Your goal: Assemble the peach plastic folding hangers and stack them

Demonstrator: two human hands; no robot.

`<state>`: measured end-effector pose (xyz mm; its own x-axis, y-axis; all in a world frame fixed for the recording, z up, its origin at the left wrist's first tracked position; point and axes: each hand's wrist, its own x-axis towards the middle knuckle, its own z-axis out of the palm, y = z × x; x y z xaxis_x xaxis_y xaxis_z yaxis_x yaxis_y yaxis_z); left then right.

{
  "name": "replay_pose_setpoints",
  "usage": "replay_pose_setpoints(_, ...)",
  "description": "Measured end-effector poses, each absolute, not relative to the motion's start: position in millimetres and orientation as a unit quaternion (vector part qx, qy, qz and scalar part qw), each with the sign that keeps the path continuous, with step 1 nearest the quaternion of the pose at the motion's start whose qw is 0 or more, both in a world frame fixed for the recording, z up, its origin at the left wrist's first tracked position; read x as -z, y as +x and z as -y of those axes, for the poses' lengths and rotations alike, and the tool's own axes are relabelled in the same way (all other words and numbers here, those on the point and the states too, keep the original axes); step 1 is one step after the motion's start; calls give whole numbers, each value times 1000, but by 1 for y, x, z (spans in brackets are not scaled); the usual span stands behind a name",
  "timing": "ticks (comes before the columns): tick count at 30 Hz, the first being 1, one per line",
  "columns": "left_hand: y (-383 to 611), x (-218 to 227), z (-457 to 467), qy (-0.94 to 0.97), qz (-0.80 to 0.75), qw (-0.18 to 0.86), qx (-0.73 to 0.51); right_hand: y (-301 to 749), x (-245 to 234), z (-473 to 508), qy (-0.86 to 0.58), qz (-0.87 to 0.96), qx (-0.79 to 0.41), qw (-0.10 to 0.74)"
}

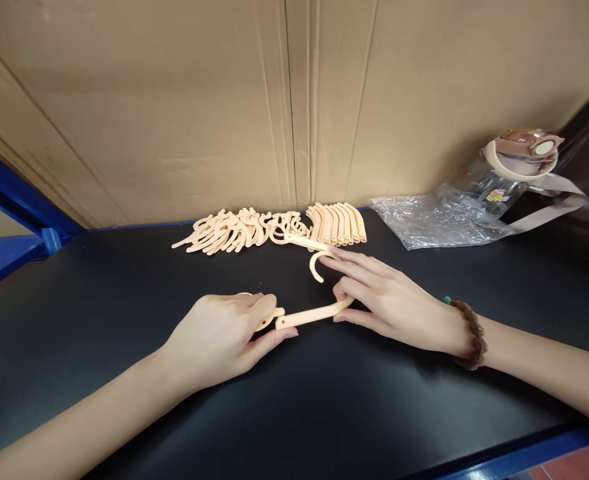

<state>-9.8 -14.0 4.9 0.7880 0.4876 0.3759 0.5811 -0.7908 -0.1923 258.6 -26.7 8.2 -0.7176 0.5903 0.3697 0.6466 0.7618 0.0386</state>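
My left hand (231,333) is closed on a pale peach plastic hanger hook (265,325), mostly hidden behind the fingers. Between thumb and fingers, my right hand (391,303) grips the bent end of a hanger arm (311,315) in the same colour. The arm's other end, with a small hole, is beside the hook's tip at my left fingers; whether they are joined I cannot tell. The upper fingers of my right hand are at a second hook (315,268), and another arm piece (307,242) lies just behind it.
Along the back of the black tabletop (124,287) lie a loose heap of hanger arms (231,231), several hooks (290,223) and a neat row of arms (338,223). A clear plastic bag (424,220) and a strapped bottle (521,157) sit at the right. Cardboard (174,100) stands behind.
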Motion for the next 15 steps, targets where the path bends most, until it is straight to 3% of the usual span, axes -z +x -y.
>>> replay_pose_setpoints(15,-9,-7,14,-938,287,144,132,258,-8,26,-332,923,75,179)
